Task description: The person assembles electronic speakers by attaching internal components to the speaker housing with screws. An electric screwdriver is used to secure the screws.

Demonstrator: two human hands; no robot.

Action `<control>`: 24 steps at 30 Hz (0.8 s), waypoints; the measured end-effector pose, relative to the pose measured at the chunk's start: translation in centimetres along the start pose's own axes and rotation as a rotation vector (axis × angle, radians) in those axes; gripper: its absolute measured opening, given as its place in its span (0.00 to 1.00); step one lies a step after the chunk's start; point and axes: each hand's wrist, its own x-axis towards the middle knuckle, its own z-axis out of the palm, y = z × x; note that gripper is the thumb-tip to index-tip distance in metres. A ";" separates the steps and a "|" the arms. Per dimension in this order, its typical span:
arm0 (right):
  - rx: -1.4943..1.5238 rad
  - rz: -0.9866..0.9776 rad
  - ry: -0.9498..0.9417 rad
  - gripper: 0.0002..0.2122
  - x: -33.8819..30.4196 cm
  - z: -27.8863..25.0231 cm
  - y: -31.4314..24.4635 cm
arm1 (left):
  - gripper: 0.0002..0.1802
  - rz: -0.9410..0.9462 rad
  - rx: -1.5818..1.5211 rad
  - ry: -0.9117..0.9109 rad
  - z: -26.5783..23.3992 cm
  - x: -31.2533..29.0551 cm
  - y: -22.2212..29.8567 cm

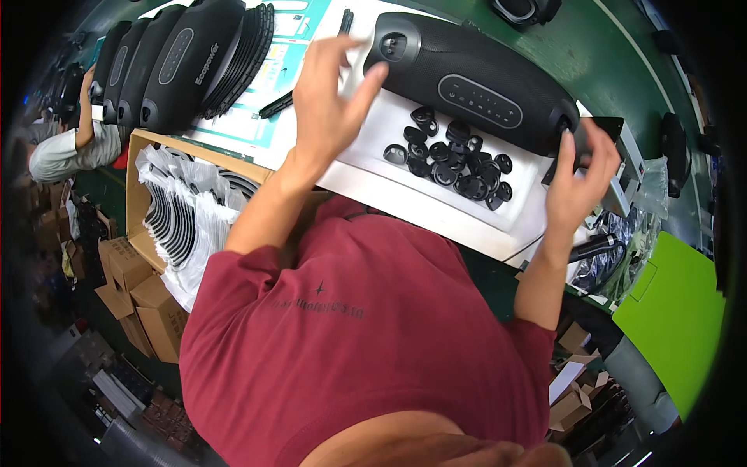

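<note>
A long black portable speaker (475, 74) with a mesh body and an oval button panel lies across a shallow white tray (513, 214). My left hand (331, 105) is open beside its left end, thumb and fingers apart with nothing between them. At the left end a round recess (395, 47) shows. Around the right end curl the thumb and fingers of my right hand (580, 175), touching it; whether a small part is also under the fingertips is hidden. Several small glossy black caps (459, 167) lie loose in the tray, in front of the speaker.
More black speakers (175, 70) stand in a row at the left, beside a stack of curved black strips (245, 62). An open carton (140, 214) of wrapped curved parts sits near my left arm. At right are a black-handled tool (595, 247), plastic bags and a green panel (673, 311).
</note>
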 end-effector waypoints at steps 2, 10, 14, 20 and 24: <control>0.288 -0.130 -0.106 0.11 -3.4 0.4 -1.4 | 0.22 0.046 0.013 -0.197 -0.6 -3.2 0.9; 0.110 -0.294 -0.590 0.13 -7.0 5.1 -6.4 | 0.20 0.104 0.165 -0.562 2.0 -5.0 1.5; 0.193 -0.280 -0.497 0.12 -6.7 4.8 -5.6 | 0.15 0.128 0.078 -0.504 2.4 -5.8 -0.1; 0.739 0.309 -0.388 0.12 -5.6 2.4 -3.8 | 0.09 -0.520 -0.525 -0.493 0.9 -4.5 0.8; 0.975 0.523 -0.278 0.12 -5.8 1.5 -0.6 | 0.14 -0.526 -0.909 -0.409 0.4 -3.4 0.9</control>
